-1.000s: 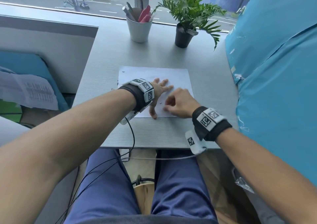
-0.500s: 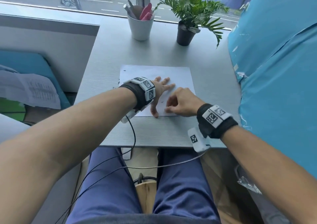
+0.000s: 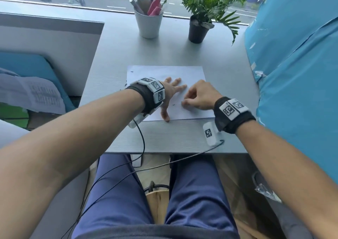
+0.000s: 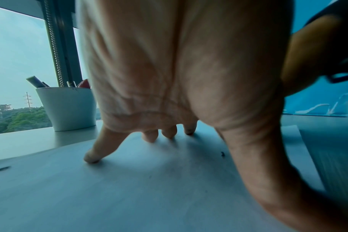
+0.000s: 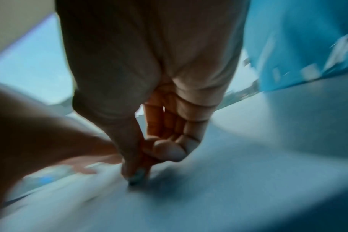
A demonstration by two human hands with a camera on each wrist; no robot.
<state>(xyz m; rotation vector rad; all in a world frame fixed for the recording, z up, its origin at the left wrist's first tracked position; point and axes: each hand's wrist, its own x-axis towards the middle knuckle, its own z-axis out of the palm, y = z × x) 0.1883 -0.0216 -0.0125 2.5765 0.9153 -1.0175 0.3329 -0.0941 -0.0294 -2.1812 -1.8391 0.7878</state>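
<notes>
A white sheet of paper (image 3: 164, 72) lies flat on the grey desk (image 3: 182, 138). My left hand (image 3: 172, 90) presses on it with straight, spread fingers; the left wrist view shows the fingertips (image 4: 91, 158) on the sheet (image 4: 149, 180). Just to its right, my right hand (image 3: 199, 96) has curled fingers. In the blurred right wrist view its thumb and forefinger (image 5: 133, 172) pinch together at the paper on a tiny dark bit (image 5: 133, 182). A few dark specks (image 3: 173, 104) lie on the sheet.
A white cup of pens (image 3: 148, 22) and a potted plant (image 3: 198, 28) stand at the desk's far edge by the window. A blue covering (image 3: 292, 74) rises along the right side. Printed papers (image 3: 33, 94) lie off to the left. Wrist cables (image 3: 142, 143) hang over the near edge.
Both hands stay in about the same spots on the sheet; only the head view has shifted slightly.
</notes>
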